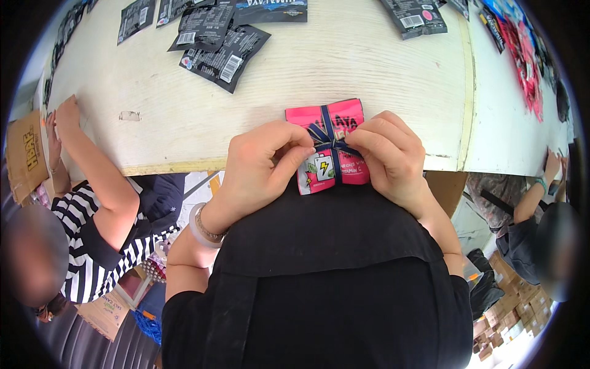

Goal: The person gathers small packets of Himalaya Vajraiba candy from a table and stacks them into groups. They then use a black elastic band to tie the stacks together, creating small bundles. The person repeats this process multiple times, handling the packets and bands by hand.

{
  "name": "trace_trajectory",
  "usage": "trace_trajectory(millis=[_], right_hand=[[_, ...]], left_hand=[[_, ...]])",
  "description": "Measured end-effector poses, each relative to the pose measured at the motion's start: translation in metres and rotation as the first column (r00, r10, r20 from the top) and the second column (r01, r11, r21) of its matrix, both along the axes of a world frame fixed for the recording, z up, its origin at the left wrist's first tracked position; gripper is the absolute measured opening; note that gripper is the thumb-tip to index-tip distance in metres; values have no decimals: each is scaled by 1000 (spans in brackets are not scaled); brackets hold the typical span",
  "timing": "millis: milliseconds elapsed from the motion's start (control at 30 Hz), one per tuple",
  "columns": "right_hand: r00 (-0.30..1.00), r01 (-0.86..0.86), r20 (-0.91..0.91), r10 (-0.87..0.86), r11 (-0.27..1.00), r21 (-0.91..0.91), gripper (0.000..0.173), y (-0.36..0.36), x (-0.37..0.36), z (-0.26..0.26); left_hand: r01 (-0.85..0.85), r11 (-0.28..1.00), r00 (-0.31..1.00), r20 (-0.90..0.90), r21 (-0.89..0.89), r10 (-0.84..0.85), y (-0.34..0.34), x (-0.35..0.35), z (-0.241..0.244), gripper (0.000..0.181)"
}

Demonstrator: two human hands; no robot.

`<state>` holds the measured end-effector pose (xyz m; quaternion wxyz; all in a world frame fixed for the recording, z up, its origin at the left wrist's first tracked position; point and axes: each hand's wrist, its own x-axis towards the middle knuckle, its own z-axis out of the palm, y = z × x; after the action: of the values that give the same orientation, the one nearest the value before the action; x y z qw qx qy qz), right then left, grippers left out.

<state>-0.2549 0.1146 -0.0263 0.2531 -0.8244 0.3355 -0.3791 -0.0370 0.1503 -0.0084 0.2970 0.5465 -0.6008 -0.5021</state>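
A bundle of pink candy pouches (313,180) sits at the table's near edge, against the front of my black apron. Dark blue ribbon (327,117) with pale edging crosses it both ways and meets in a bow at the middle. My left hand (262,161) pinches the bow's left loop between thumb and forefinger. On the right side of the bow, my right hand (392,154) has its fingertips closed on the ribbon; the curled fingers partly hide what they grip. The pouch front bears printed writing and a lightning-bolt picture.
Several black pouches (214,60) lie scattered at the far left-centre, beside a blue one (272,11). More black pouches (417,18) are at the far right, and pink packets (523,64) are heaped beyond the table seam. Co-workers sit at both sides, one with a forearm (97,157) on the table.
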Motion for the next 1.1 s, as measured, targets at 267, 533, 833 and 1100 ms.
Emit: trace_trajectory(millis=[267,533,833,1100], right_hand=[[997,-66,-34,65,998,-21,29,-3,1,0],[998,-44,-36,42,997,-64,28,0,0,-1],[997,42,-56,-49,993,-109,27,18,1,-5],[988,82,74,-139,855,511,47,26,-15,15]], left_hand=[[59,998,994,91,13,-60,-10,1,23,16],[248,893,929,353,-375,-110,-12,-4,9,11],[101,960,958,284,-260,-24,7,2,3,5],[6,989,972,233,-147,28,18,10,5,45]])
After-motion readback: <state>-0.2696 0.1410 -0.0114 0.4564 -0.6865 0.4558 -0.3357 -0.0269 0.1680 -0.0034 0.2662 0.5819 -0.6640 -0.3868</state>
